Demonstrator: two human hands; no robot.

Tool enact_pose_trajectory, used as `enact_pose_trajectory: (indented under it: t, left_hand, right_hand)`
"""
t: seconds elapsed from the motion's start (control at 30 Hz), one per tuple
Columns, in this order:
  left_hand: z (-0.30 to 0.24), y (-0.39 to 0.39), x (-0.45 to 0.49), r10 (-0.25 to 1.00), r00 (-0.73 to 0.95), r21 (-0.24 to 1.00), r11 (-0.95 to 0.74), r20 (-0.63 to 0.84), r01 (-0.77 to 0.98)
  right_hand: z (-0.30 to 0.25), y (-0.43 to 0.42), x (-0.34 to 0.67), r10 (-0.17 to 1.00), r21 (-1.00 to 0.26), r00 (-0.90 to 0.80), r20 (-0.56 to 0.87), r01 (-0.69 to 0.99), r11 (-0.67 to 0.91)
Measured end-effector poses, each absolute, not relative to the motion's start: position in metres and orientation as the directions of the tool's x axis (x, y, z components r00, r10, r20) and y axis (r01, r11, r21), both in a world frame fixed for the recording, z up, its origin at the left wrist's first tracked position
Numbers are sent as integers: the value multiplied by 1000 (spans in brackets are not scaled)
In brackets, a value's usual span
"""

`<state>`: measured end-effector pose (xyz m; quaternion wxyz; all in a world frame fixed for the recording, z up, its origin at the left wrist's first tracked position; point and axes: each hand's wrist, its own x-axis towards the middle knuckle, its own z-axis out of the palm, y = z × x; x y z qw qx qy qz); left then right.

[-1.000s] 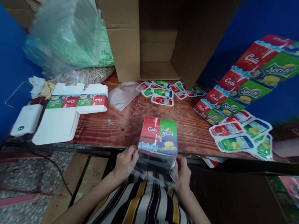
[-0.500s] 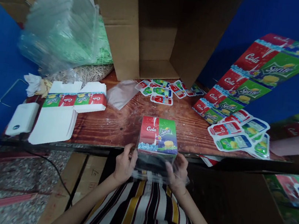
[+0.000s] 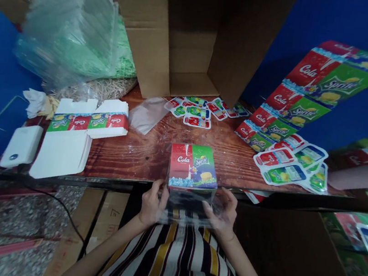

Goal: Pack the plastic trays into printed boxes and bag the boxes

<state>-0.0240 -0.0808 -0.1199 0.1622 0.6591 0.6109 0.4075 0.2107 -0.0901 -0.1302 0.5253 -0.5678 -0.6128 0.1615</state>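
Note:
A small printed box (image 3: 192,166), red "Cola" on one half and green "Sprite" on the other, stands at the near edge of the wooden table (image 3: 140,150). A clear plastic wrap (image 3: 189,205) hangs from its near side. My left hand (image 3: 153,201) grips the wrap at the box's left, fingers curled. On the right side my right hand (image 3: 223,211) holds the same wrap with bent fingers.
A big open cardboard carton (image 3: 192,33) stands at the back. Flat box blanks (image 3: 82,125) and a white device (image 3: 21,147) lie left, under a bag of clear plastic (image 3: 72,29). Printed stickers (image 3: 196,112) and label sheets (image 3: 300,100) lie centre and right.
Both hands have kept hold of the wrap under the box, the right hand shifting a little outward. The view has drifted slightly, so everything sits a bit lower and further left.

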Motion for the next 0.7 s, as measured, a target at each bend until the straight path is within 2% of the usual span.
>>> enact_pose_trajectory:
  t: [0.1, 0.33, 0.5, 0.6, 0.7]
  left_hand:
    - [-120, -80, -24, 954, -41, 646, -169, 296, 745]
    - [-125, -78, -24, 940, -4, 471, -167, 341, 866]
    - [-121, -78, -21, 974, -62, 422, -36, 216, 906]
    - [-119, -80, -19, 984, -99, 428, 25, 151, 904]
    - [-120, -81, -18, 985, -96, 429, 27, 140, 903]
  right_hand:
    - [-125, -84, 207, 844, -746, 209, 495, 601, 288]
    - [-117, -87, 220, 788, -617, 197, 584, 738, 273]
    - [-115, -99, 227, 789, -565, 137, 599, 771, 295]
    - [-118, -100, 223, 790, -585, 183, 585, 770, 255]
    - [-122, -95, 217, 831, -658, 283, 479, 743, 126]
